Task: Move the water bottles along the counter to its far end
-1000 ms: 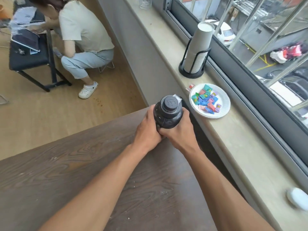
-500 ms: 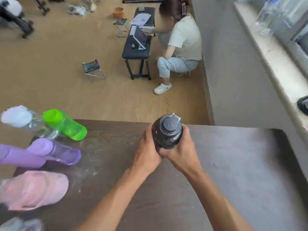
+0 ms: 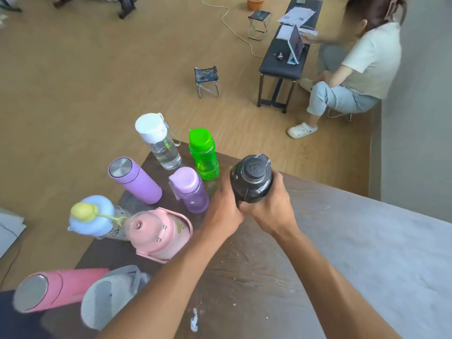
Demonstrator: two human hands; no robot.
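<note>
On my left the parked cluster crowds the counter end, pink, purple and green bottles standing close together. Centre now: my left hand and right hand both wrap the black bottle, fingers curled tight round its lower body, just right of the green bottle. It looks big and probably heavy (rigid plastic, likely slick), so I keep this low two-handed hold.
</note>
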